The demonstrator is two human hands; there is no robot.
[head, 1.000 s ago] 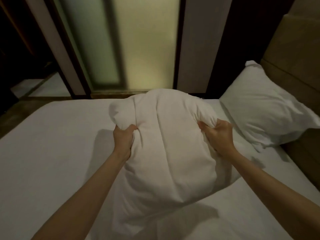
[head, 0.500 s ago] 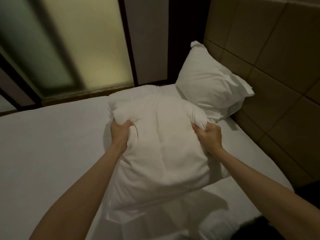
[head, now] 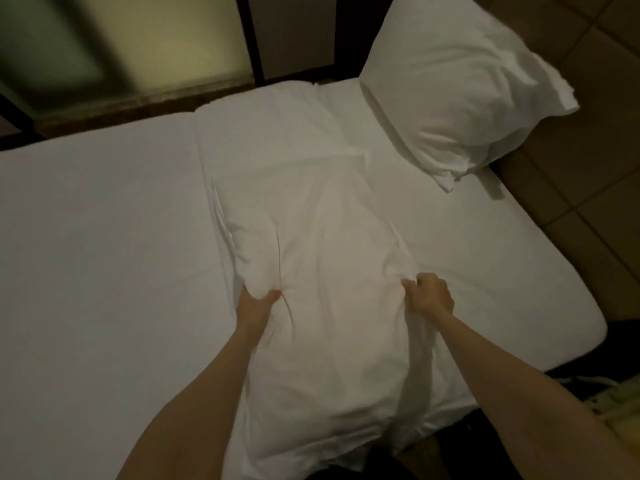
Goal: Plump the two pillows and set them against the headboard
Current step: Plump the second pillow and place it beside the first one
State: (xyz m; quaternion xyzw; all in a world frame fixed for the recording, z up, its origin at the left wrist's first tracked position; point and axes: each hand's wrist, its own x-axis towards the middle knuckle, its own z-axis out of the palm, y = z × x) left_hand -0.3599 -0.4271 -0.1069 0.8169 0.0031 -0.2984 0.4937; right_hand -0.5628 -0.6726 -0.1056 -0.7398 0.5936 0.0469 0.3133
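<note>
Gripping the near pillow [head: 322,271] over the bed [head: 97,237], the left hand [head: 254,308] and right hand [head: 431,297] had fingers clamped on its sides. Loose fabric could slip, dropping it short of the headboard [head: 588,174], where the other pillow [head: 446,81] leaned.

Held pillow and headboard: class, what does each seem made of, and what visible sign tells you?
Held pillow: white woven fabric, probably cotton, matte; it creases and bunches where each hand grips. Headboard: tan panels with seams, possibly padded leatherette; too dim to confirm.
</note>
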